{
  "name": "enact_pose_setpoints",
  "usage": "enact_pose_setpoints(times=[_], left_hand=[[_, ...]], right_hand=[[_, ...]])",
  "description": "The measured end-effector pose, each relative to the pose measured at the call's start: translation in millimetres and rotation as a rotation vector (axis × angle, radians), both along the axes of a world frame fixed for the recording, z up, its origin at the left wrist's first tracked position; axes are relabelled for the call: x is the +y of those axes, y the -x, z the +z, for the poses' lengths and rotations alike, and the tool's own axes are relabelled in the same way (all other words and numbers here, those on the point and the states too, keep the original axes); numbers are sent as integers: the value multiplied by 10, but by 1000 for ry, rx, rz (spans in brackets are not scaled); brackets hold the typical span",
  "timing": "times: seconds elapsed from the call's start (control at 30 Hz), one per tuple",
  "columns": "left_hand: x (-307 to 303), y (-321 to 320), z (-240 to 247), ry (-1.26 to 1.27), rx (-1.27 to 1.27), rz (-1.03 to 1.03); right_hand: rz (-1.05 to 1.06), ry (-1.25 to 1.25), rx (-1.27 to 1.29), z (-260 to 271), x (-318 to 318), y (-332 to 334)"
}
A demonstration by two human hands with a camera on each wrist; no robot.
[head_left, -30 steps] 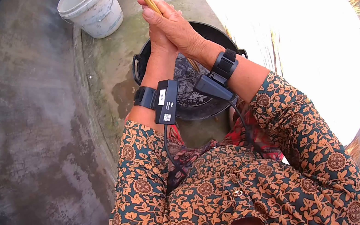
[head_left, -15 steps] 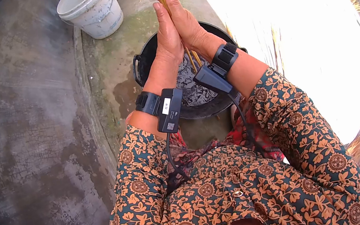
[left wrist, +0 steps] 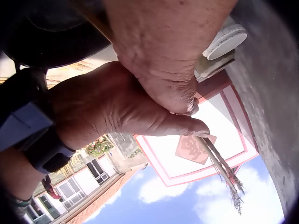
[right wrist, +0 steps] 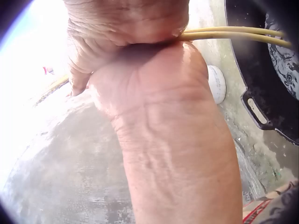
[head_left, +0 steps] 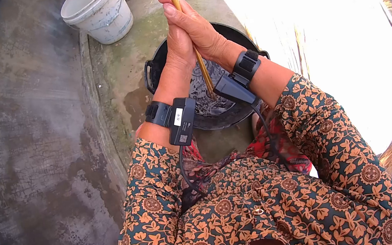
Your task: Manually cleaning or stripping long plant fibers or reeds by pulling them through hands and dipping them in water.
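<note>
Two palms press together around a thin bundle of yellow-brown stalks (head_left: 205, 73) over a black basin (head_left: 233, 118). The left hand (head_left: 180, 41) lies beneath and to the left, with the right hand (head_left: 198, 30) across it, fingers extended. Below the palms, the stalks' lower ends slant down into the basin, over dark, rippled liquid. In the left wrist view, feathery stalk tips (left wrist: 226, 175) stick out past the right hand (left wrist: 107, 100). Two stalks (right wrist: 233, 33) leave the palms in the right wrist view. The left hand's fingers are largely hidden.
A white bucket (head_left: 106, 16) stands on the concrete at the upper left, with a low ridge (head_left: 93, 92) beside it. Loose straw (head_left: 299, 51) lies on brightly lit ground to the right. The person's knees flank the basin's near side.
The right hand has slid forward and across the left since half a second ago, when both pointed more upright. The stalks' lower ends, spread apart then, now lie close together.
</note>
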State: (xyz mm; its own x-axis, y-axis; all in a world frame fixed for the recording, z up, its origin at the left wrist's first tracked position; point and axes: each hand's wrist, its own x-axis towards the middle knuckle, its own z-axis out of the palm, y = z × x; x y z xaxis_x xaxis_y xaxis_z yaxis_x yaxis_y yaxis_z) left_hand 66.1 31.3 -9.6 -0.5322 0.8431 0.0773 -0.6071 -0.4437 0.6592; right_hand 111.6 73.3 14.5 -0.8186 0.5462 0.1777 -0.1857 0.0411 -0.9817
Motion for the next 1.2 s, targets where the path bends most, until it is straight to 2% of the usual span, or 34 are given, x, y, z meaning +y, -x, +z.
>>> enact_pose_setpoints(times=[0.13,0.23,0.43,0.57,0.6,0.63,0.67,0.77,0.83,0.9,1.03,1.1,1.13,1.17,1.2], left_hand=[[14,129,-5,-15,-34,65],[-4,129,29,-36,-72,105],[-12,121,8,-88,-114,57],[20,99,-75,-256,18,-81],[6,34,-4,-227,16,-86],[-23,-67,184,-56,-71,-56],[33,-97,103,21,-60,-32],[12,-54,-30,181,334,-189],[-61,-6,-33,323,474,-300],[-89,18,-71,498,622,-417],[-56,-31,-37,437,582,-259],[-64,-43,48,339,424,-167],[-26,-31,59,301,350,-113],[-2,-25,68,261,276,-56],[-27,-12,62,275,341,-92]], right_hand=[[52,280,5,176,-185,52],[62,322,3,201,-202,41],[-81,361,51,107,-218,71],[-180,212,79,75,-45,86],[-215,158,115,112,15,92],[-250,104,150,141,95,92],[-252,-25,136,162,222,60],[-377,197,176,368,397,10],[-344,206,171,474,556,-68],[-296,159,287,536,668,-147],[-291,94,283,620,514,-146],[-261,229,262,504,403,-115],[-295,15,88,374,436,-141],[-409,-42,65,82,530,-39],[-426,-16,-40,90,419,-40]])
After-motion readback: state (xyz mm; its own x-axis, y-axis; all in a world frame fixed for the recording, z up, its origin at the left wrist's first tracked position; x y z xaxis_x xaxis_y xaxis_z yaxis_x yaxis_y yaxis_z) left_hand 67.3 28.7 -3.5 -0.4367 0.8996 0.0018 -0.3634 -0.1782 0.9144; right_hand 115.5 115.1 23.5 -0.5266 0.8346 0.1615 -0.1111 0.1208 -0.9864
